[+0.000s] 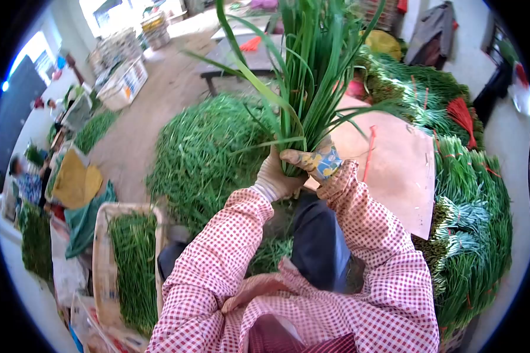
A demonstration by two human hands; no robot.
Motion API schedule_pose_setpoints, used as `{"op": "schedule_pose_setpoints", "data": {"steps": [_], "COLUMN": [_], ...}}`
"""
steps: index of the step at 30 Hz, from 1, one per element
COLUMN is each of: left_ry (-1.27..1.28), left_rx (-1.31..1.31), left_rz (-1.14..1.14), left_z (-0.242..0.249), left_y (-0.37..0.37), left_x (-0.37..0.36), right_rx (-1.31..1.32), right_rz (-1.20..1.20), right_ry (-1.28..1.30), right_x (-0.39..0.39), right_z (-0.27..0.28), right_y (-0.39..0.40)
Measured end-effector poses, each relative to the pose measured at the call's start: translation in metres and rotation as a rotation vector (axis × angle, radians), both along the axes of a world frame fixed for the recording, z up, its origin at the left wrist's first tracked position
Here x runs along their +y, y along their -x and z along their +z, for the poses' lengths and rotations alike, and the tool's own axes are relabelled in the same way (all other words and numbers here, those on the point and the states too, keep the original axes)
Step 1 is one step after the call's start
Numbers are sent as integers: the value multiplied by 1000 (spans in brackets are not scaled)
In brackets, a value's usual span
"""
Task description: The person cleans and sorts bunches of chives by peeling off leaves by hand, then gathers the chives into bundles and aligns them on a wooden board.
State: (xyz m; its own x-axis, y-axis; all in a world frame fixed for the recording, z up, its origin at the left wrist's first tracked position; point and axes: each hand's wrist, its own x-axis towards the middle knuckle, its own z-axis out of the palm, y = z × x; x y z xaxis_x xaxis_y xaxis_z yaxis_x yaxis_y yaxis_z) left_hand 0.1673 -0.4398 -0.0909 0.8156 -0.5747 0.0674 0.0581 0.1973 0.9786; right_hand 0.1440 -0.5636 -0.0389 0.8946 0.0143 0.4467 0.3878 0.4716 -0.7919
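Two gloved hands meet around one upright bunch of chives (312, 76), held in front of the person, above the lap. The left hand (277, 176) is closed round the bunch's lower stalks from the left; the right hand (313, 162), in a patterned glove, wraps them from the right, its fingers curled tight, touching the left. The bunch rises straight up from both grips: long, flat, bright green blades, packed close at the base and fanning outward at the top, a few bending sideways. A loose green heap (212, 153) lies on the floor just behind, and tied bundles (471, 235) are stacked to the right beside a pink board (394, 170).
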Motion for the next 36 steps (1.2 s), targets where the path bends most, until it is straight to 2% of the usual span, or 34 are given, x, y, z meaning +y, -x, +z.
{"op": "schedule_pose_setpoints", "data": {"steps": [2,3,4,5,8,10,11,12,14,15,17,18,19,21,22,23,25,26,27,29,30,31,33,35,36], "left_ry": [-383,167,648,734,648,419,335,-179,-434,-205,289,335,387,586,662,667,727,716,726,867,921,877,854,975,956], "left_rx": [-224,316,919,1033,1010,1063,1137,373,-226,-39,102,270,437,541,540,556,418,449,453,437,383,436,284,240,247], "left_rz": [-213,-364,-456,-346,19,74,-69,-173,-242,-226,-153,-75,10,189,202,240,372,468,500,455,458,525,490,504,534], "left_z": [-9,-21,-23,-28,6,-11,-40,-13,44,53,40,43,45,67,41,27,9,8,4,-3,-1,-4,-6,0,2], "left_y": [-36,-48,-55,-58,-38,-57,-78,-65,-35,-28,-21,-4,14,61,63,69,87,96,102,108,108,112,111,108,108], "left_x": [-35,-49,-63,-74,-92,-93,-81,-66,-33,-17,18,35,50,57,72,84,100,107,115,128,129,140,161,166,170], "right_rx": [48,38,137,154,87,106,119,110,179,252,189,167,170,159,98,1,-256,-311,-322,-110,-165,-44,223,476,456], "right_rz": [-105,-129,-10,41,129,78,-8,-91,-40,2,232,348,285,175,99,-124,-266,-268,-234,169,237,308,567,637,615], "right_ry": [406,402,254,103,-305,-284,54,395,345,302,220,181,359,723,1008,1276,1427,1467,1468,1531,1468,1420,1124,799,866], "right_x": [-40,-58,-73,-80,-81,-80,-79,-78,-55,-44,-19,-5,14,55,69,87,111,123,133,153,165,162,141,127,117], "right_z": [4,0,-10,-25,-83,-97,-74,-48,-24,-21,-26,-20,-16,2,0,-8,-19,-19,-11,7,0,-4,6,13,10], "right_y": [-11,-16,-19,-24,-42,-55,-55,-53,-44,-42,-43,-40,-34,-18,-15,-11,-3,4,10,10,1,-6,-5,3,7]}}
